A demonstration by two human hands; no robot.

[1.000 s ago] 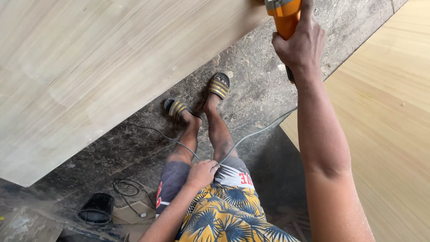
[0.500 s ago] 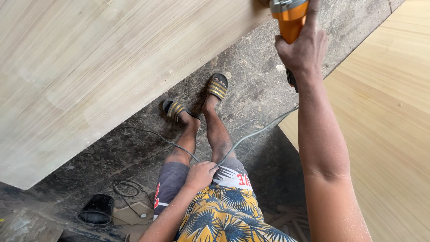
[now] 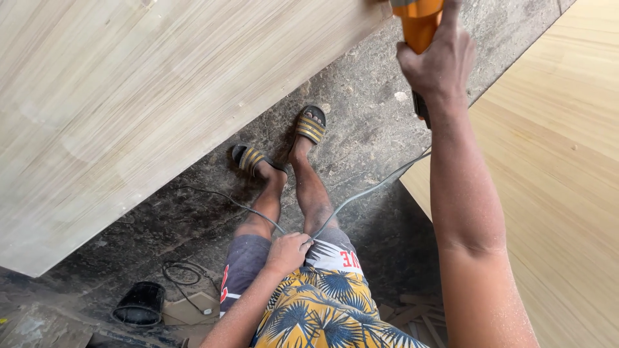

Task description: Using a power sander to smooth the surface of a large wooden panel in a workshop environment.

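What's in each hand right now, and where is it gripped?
Right hand grips the orange power tool around its body. Left hand pinches the grey cord at the thigh.

Right hand: the right hand point(image 3: 437, 64) is gripping an orange power tool point(image 3: 418, 26), fingers wrapped around its body, arm reaching out straight.
Tool: its front end is running out of view at the top edge, just beside the corner of the pale wooden board point(image 3: 142, 109).
Left hand: the left hand point(image 3: 290, 251) is resting on the thigh and pinching the grey cord point(image 3: 374, 188) against the shorts point(image 3: 322, 258).
Cord: it is trailing from the left hand up towards the right hand.
Beyond the left hand: two feet in striped sandals point(image 3: 312, 125) are standing on the dusty floor point(image 3: 361, 103).
Right of the right arm: a second wooden panel point(image 3: 554, 161) is lying.
Left of the left hand: a black bucket point(image 3: 139, 303) is sitting.
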